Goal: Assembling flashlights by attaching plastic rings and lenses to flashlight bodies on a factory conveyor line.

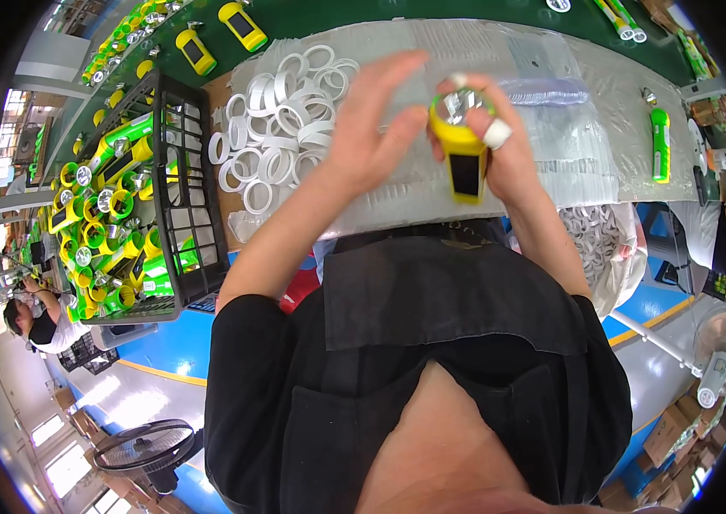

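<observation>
My right hand point(508, 146) is wrapped round a yellow flashlight point(452, 134) with a dark panel on its side. Its shiny reflector head faces up and away from me, and white tape or a finger cover shows on one of my fingers. Just left of it, my left hand point(364, 133) is raised with fingers stretched and thumb apart; it is a little blurred and holds nothing. A heap of white plastic rings point(281, 116) lies on the table beside that hand.
At left stands a black crate point(176, 193) full of green and yellow flashlight parts. A clear plastic stack point(543, 92) lies beyond my right hand, a green flashlight point(660, 146) farther right. A bag of white rings point(628, 257) hangs below the table edge.
</observation>
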